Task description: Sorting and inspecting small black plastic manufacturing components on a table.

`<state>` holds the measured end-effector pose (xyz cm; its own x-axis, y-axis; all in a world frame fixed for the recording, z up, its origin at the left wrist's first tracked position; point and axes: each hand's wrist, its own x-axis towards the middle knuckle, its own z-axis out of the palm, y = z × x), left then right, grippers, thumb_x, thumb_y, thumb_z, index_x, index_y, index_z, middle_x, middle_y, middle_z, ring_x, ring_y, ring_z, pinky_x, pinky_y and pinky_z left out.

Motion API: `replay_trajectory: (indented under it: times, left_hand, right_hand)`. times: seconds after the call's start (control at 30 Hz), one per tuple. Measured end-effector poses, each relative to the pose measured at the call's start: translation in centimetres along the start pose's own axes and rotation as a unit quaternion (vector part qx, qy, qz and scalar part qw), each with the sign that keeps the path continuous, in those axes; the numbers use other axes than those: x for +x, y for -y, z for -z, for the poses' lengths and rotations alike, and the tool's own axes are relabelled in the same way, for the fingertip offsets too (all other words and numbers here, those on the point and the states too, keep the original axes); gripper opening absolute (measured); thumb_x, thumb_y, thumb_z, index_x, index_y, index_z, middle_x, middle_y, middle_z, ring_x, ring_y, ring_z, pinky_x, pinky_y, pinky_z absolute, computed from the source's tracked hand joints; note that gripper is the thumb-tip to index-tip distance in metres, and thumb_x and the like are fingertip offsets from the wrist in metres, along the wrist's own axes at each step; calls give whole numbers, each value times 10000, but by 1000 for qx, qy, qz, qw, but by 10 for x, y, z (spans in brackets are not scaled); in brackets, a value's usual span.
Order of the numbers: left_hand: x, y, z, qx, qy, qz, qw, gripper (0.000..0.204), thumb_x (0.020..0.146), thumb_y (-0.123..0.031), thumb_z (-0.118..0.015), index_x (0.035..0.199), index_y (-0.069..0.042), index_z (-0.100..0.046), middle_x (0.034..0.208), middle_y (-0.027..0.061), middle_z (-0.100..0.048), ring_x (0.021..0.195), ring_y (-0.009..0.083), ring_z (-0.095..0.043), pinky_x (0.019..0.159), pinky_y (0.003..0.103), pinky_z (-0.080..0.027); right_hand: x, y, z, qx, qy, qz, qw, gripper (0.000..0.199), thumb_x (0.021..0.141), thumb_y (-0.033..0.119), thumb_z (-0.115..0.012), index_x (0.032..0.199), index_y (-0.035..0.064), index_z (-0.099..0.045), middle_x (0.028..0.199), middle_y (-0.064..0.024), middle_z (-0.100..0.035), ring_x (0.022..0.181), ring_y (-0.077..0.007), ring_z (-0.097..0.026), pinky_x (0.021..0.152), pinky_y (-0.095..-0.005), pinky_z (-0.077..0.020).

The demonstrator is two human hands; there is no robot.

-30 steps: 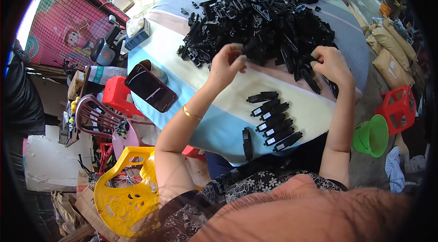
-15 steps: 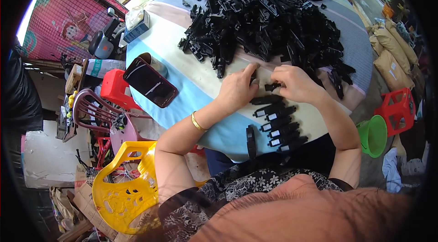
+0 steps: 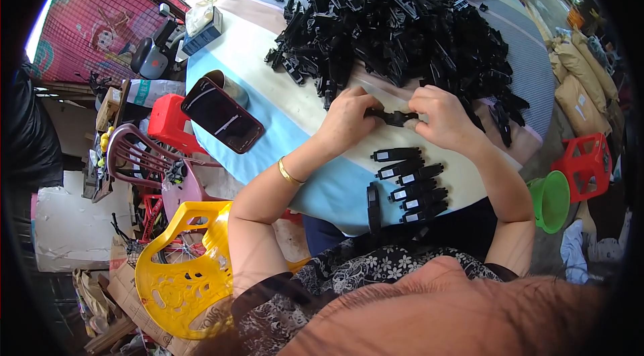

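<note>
Between my two hands a slim black plastic part is held level over the cloth-covered table. My left hand pinches its left end. The fingers of my right hand are closed on the other end, hiding it. Just beyond my hands spreads a large heap of black plastic parts. Nearer to me, several black parts with pale rectangles lie in a stacked row. One more black part lies lengthwise to the left of that row.
A phone leans on a round container at the table's left, with a tissue box behind it. A yellow chair stands at my left. On the right are a green bucket and a red stool.
My hands have drawn the black part up between them, where only a short dark piece showed at the right fingers before. My left forefinger, earlier stretched forward, is now curled in.
</note>
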<state>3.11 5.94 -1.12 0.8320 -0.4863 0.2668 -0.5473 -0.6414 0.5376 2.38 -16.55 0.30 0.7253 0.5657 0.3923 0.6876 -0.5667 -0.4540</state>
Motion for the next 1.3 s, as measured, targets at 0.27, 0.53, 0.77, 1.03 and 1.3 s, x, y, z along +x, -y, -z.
replay_trajectory:
  times: [0.27,0.53,0.77,1.03,1.3]
  left_hand:
    - [-5,-8,1,-95,27,23,995,201,647,-61,-745,825,-1,-674,790,100,-586,674,239,-606,630,315,-498]
    - [-1,-6,6,-96,63,-35,993,241,640,-109,-786,824,-12,-664,790,91,-576,710,239,-586,629,321,-489]
    - [14,38,25,157,-189,50,968,467,686,-123,-730,1096,-46,-521,968,159,-580,945,347,-542,808,416,-462]
    - [3,3,13,-29,-110,42,993,323,721,-81,-662,1030,-19,-591,813,170,-629,682,310,-611,638,361,-502]
    - [0,2,-7,-69,24,-2,997,301,713,-70,-647,1011,-40,-622,931,157,-575,890,318,-576,833,402,-464]
  right_hand:
    - [0,-1,-19,52,-24,32,998,138,597,-31,-622,729,-14,-585,744,-104,-550,740,-287,-551,629,-371,-454]
    - [4,2,6,155,118,-39,980,188,633,-22,-612,818,-20,-644,767,-136,-594,716,-301,-587,641,-373,-476]
    - [-20,-32,83,-145,-10,-254,956,129,748,96,-621,847,61,-696,800,-148,-652,774,-311,-646,694,-388,-503]
    - [-24,-49,70,-321,67,-327,886,171,682,-23,-640,829,45,-694,949,-128,-614,901,-288,-612,806,-385,-484]
    - [-18,-32,84,17,-44,-256,965,232,627,12,-670,852,-25,-627,707,-86,-630,639,-129,-592,571,-263,-463]
